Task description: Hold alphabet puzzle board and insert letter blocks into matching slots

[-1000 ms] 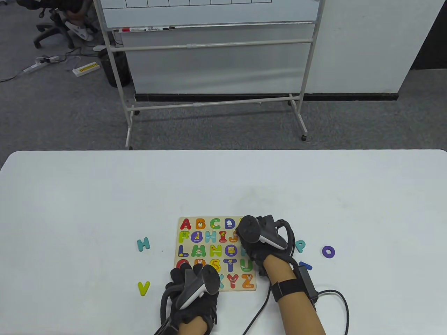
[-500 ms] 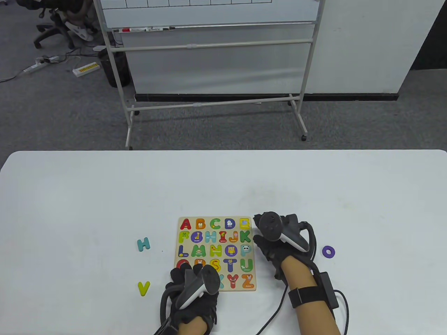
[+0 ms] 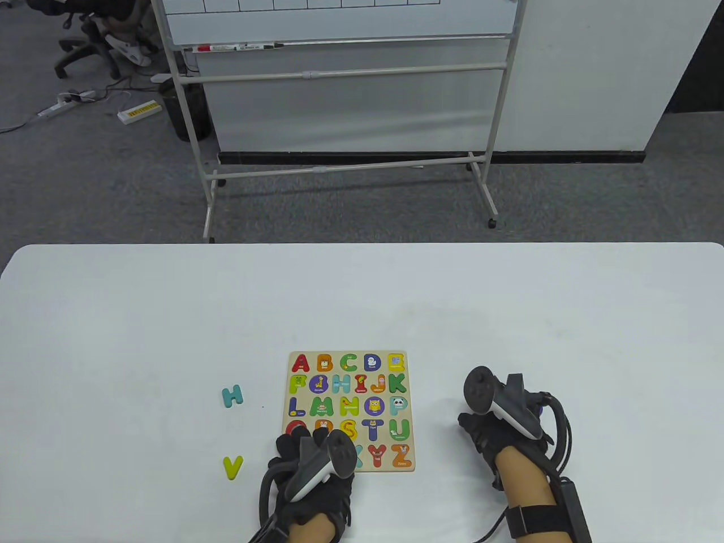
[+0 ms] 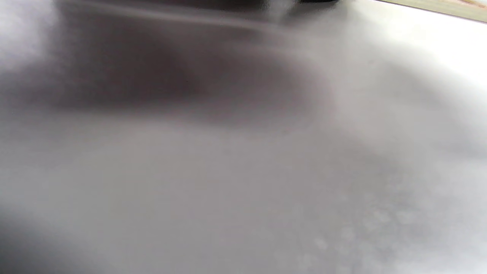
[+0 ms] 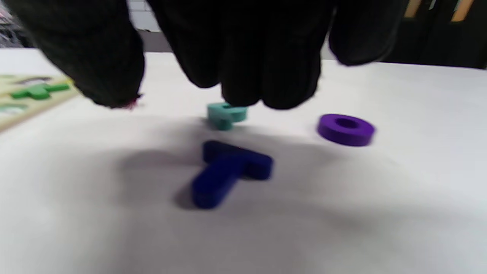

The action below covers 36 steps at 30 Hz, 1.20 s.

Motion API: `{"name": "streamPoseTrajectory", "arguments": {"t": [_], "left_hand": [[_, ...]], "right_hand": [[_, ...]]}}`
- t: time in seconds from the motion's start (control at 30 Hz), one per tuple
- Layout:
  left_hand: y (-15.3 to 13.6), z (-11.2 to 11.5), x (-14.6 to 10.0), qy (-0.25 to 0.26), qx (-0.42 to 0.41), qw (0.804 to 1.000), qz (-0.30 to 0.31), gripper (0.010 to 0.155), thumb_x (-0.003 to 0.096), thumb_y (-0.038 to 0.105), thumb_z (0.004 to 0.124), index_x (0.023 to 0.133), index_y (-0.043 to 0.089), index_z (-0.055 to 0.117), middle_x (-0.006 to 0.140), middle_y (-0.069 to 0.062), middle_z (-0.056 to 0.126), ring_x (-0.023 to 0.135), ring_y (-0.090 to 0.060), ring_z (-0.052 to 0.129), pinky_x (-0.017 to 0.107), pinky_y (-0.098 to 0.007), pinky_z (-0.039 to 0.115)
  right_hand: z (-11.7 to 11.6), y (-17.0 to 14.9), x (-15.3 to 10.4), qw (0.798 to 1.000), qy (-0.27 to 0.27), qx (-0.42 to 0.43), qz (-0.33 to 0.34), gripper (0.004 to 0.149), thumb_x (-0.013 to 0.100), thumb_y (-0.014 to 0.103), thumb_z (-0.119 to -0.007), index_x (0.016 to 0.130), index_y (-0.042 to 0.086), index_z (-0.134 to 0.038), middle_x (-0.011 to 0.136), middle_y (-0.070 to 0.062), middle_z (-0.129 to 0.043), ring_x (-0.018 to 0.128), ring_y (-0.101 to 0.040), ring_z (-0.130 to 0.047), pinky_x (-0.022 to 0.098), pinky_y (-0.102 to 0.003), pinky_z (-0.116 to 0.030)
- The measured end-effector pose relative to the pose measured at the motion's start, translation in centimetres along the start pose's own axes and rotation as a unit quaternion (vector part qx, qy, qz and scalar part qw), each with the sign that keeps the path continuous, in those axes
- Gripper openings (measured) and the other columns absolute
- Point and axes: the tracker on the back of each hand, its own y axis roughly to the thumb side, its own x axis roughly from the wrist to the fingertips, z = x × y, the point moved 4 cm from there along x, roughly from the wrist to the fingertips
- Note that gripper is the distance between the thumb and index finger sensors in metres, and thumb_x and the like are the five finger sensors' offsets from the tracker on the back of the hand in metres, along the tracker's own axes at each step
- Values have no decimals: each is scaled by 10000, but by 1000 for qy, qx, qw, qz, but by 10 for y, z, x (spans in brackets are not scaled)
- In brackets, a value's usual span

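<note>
The wooden alphabet puzzle board (image 3: 346,469) lies flat on the white table, most slots filled with coloured letters. My left hand (image 3: 305,440) rests on its near left corner and holds it down. My right hand (image 3: 478,427) hovers to the right of the board. In the right wrist view its fingers (image 5: 243,76) hang spread and empty just above a teal P (image 5: 226,115), a dark blue T (image 5: 228,171) and a purple O (image 5: 345,129). The left wrist view is blurred and shows only table.
A teal H (image 3: 232,395) and a yellow-green V (image 3: 232,467) lie loose on the table left of the board. A whiteboard stand (image 3: 350,164) stands on the carpet beyond the table's far edge.
My right hand has left the board's right column and moved right and nearer, over the loose P, T and O. A green K now shows in its slot. My left hand has not moved.
</note>
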Motion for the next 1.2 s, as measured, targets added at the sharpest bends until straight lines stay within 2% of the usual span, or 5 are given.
{"name": "streamPoseTrajectory", "arguments": {"t": [0.2, 0.47, 0.77, 1.0, 1.2], "left_hand": [[0, 0, 0, 1, 4, 1000, 0, 822, 504, 487, 460, 1049, 39, 37, 1053, -361, -19, 947, -653, 40, 632, -735, 241], [0, 0, 0, 1, 4, 1000, 1, 822, 506, 488, 459, 1049, 40, 36, 1051, -363, -20, 946, -653, 40, 633, -736, 239], [1, 1, 0, 0, 3, 1000, 2, 823, 507, 486, 459, 1047, 33, 34, 1047, -369, -24, 942, -658, 35, 630, -740, 233], [1, 1, 0, -2, -4, 1000, 2, 827, 507, 487, 462, 1046, 33, 30, 1045, -366, -31, 939, -658, 23, 627, -742, 223], [1, 1, 0, -1, -3, 1000, 2, 828, 506, 489, 460, 1046, 32, 29, 1045, -368, -31, 938, -659, 24, 627, -741, 224]], "right_hand": [[-8, -7, -9, 999, 0, -38, -26, 662, 405, 556, -877, 946, 180, -813, 794, -81, -983, 599, -289, -1036, 588, -563, -754], [-20, -8, -14, 998, 5, -42, -47, 693, 396, 552, -889, 940, 131, -806, 702, -46, -1033, 503, -239, -1090, 548, -532, -801], [-25, -5, -19, 998, -7, -40, -57, 616, 401, 428, -927, 928, 131, -814, 698, -46, -1023, 493, -233, -1084, 552, -534, -799], [-27, -3, -22, 998, -15, -28, -56, 607, 393, 387, -944, 942, 166, -808, 747, -48, -999, 556, -257, -1059, 588, -555, -764], [-27, -4, -21, 998, -14, -16, -59, 611, 385, 388, -952, 931, 151, -815, 734, -66, -999, 528, -253, -1056, 575, -555, -770]]}}
